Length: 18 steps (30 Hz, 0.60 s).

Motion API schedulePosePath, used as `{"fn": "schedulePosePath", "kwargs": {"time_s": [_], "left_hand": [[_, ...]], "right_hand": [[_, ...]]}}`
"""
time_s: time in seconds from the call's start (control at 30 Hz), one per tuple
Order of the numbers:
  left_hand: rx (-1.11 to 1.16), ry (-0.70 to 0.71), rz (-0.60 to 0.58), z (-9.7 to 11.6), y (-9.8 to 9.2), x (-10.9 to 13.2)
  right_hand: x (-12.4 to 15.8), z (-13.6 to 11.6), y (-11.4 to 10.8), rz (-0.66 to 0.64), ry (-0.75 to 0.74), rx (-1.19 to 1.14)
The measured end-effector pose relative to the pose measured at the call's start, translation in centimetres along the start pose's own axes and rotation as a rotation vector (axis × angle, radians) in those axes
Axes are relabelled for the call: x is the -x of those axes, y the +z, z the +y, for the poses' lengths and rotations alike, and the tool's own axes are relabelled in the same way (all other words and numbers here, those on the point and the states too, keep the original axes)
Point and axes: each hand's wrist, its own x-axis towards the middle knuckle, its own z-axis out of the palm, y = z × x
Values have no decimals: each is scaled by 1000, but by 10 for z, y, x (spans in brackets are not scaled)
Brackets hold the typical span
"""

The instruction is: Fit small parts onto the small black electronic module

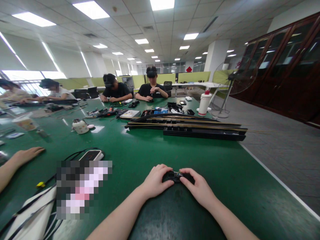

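Note:
Near the front of the green table [130, 160], a small black plastic part [175, 177] with a greyish piece on its top lies between my two hands. My left hand [158, 181] is closed on its left end, thumb in front and fingers behind. On the right end, the thumb and index finger of my right hand [198, 187] pinch the same part from front and back. The fingers cover both ends of it, and its exact kind is too small to make out.
Beyond my hands lie long black rails [205, 133] with thin brass-coloured rods. A white bottle [205, 104] stands behind them, a small white jar [80, 126] to the left. Cables and a phone [91, 155] are nearer left, beside another person's hand [28, 155]. Several people sit across the table.

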Motion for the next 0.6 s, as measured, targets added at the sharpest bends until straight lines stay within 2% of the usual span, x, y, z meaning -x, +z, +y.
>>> {"fn": "schedulePosePath", "kwargs": {"time_s": [0.37, 0.6], "left_hand": [[-4, 9, 18, 0, 1, 0], [-3, 12, 19, -1, 1, -1]], "right_hand": [[-4, 8, 2, 68, 37, -253], [-7, 12, 2, 241, 109, -401]]}}
